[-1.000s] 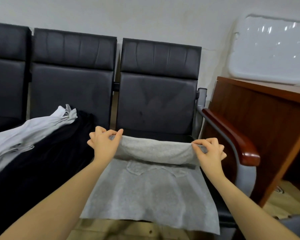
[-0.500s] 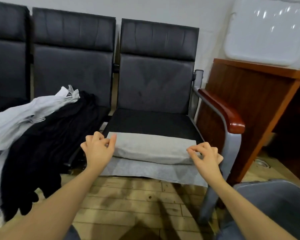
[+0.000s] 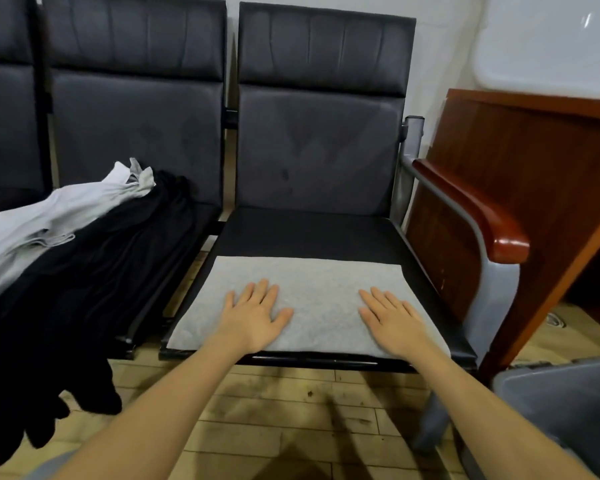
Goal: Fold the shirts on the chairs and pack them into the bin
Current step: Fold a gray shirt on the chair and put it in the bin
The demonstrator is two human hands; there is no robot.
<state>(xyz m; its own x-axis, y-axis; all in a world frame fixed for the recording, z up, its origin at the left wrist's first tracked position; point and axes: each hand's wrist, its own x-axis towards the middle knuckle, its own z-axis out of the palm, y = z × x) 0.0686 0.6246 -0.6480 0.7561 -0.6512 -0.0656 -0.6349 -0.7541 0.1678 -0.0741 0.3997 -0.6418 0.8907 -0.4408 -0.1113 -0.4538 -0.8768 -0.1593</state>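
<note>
A light grey shirt (image 3: 319, 289) lies folded into a flat rectangle on the front half of the right-hand black chair seat (image 3: 309, 233). My left hand (image 3: 255, 315) rests flat on its left part, fingers spread and straight. My right hand (image 3: 392, 318) lies flat on its right part in the same way. On the middle chair a black shirt (image 3: 94, 271) hangs over the seat's front edge, with a pale grey shirt (image 3: 49, 216) draped on top of it. The grey bin (image 3: 565, 403) stands on the floor at the lower right, only partly in view.
A metal armrest with a red-brown wooden cap (image 3: 478, 216) rises along the chair's right side. Beyond it stands a brown wooden desk (image 3: 520, 150). A white plastic lid (image 3: 548, 43) leans against the wall above the desk. Wooden floor planks (image 3: 274, 410) run below the seats.
Both hands drew the shirt's far edge toward me, folding it in half, then let go. They now lie flat on the folded shirt.
</note>
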